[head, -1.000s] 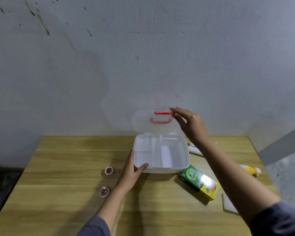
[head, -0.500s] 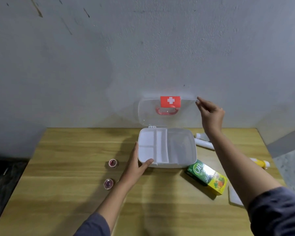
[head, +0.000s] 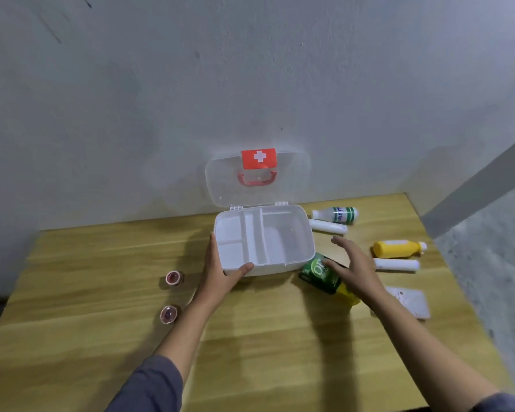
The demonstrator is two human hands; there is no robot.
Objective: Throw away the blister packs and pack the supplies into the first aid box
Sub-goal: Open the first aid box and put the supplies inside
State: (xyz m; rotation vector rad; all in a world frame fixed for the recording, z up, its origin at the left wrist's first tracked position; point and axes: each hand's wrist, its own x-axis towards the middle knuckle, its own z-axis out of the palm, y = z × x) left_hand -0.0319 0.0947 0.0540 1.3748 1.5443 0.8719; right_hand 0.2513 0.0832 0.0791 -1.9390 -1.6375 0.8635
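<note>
The white first aid box (head: 298, 260) stands open on the wooden table, its clear lid (head: 289, 185) with a red cross leaning back against the wall. A divided tray lies inside with nothing in it. My left hand (head: 220, 272) grips the box's front left corner, thumb on the rim. My right hand (head: 354, 269) hovers with spread fingers just over the green and yellow carton (head: 321, 275) right of the box; it holds nothing.
Right of the box lie a green-labelled bottle (head: 338, 215), two white tubes (head: 327, 226) (head: 397, 264), a yellow bottle (head: 397, 248) and a flat white packet (head: 411, 301). Two small red-topped jars (head: 173, 278) (head: 168, 314) stand on the left. The wall is close behind.
My right hand pushed the lid fully open against the wall, let go of it and came down over the green carton. My left hand stayed on the box.
</note>
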